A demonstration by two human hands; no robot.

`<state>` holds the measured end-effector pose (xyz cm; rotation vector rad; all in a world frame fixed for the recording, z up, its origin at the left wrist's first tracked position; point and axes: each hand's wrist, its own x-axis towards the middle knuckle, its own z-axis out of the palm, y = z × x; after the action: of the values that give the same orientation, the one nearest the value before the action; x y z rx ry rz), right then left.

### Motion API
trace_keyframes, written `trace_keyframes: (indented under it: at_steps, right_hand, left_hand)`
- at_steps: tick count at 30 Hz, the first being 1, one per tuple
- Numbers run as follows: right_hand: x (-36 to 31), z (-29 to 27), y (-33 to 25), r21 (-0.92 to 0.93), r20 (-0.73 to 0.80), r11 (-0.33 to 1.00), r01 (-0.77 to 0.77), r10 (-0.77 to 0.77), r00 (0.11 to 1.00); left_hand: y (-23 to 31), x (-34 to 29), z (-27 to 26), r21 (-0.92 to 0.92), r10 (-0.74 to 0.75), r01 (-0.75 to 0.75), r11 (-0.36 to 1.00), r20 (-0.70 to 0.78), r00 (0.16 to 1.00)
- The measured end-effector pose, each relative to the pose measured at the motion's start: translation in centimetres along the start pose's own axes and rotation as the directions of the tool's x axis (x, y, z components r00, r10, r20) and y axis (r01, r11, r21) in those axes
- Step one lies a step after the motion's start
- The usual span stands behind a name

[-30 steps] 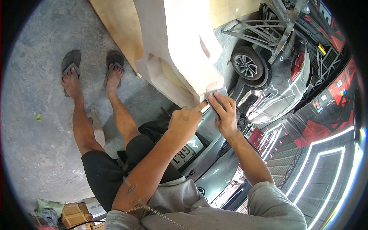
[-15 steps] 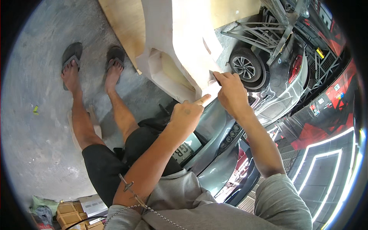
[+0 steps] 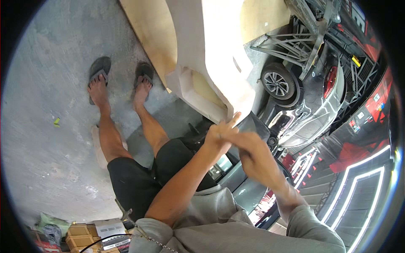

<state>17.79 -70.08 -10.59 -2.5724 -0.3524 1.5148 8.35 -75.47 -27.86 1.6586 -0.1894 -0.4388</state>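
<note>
A large white moulded panel (image 3: 192, 40) with a hollow recess (image 3: 209, 90) extends from the top of the view towards me. My left hand (image 3: 218, 137) is at its near end, one finger stretched out along the edge and the others mostly hidden from this side. Just to the right, my right hand (image 3: 251, 154) is bent over and crosses in front of the left hand's wrist side. Motion smears its fingers, and I cannot make out whether anything is in them.
Plywood (image 3: 147, 38) lies under the panel. Close by on the right stand a dark car with a wheel (image 3: 278, 82) and a metal truss (image 3: 291, 44). Cardboard boxes (image 3: 78, 238) are at lower left, on grey concrete floor (image 3: 50, 92).
My right hand has come off the panel, down and towards my left hand. The small dark tool it held is out of sight. In the view, the panel has shifted right and down.
</note>
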Motion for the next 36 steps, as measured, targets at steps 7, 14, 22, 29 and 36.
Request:
trace_keyframes:
  at_steps: [7,14,22,29,36]
  right_hand:
    - [-8.1,0.9,6.4,0.124,-0.294,0.899,0.42,-0.371,0.881]
    - [-2.1,7.0,12.9,-0.277,-0.518,0.598,0.752,-0.752,0.407]
    - [0.8,3.9,20.8,-0.469,-0.506,0.575,0.671,-0.797,0.329]
    - [3.5,-9.5,27.7,-0.261,-0.34,0.767,0.587,-0.642,0.687]
    - [13.4,-9.6,24.1,0.012,0.047,0.628,0.778,-0.778,0.627]
  left_hand:
    - [-1.6,-10.6,-6.7,-0.641,-0.493,0.464,0.612,0.15,0.857]
    - [2.9,-4.4,-8.7,-0.999,-0.652,0.053,0.004,0.038,0.758]
    - [5.0,-2.5,-7.0,-0.99,-0.72,-0.124,0.067,-0.134,0.681]
    - [1.1,-12.4,-9.1,-0.956,-0.778,-0.097,0.275,-0.281,0.563]
    - [-2.0,-18.3,-8.1,-0.946,-0.864,0.111,0.304,-0.225,0.451]
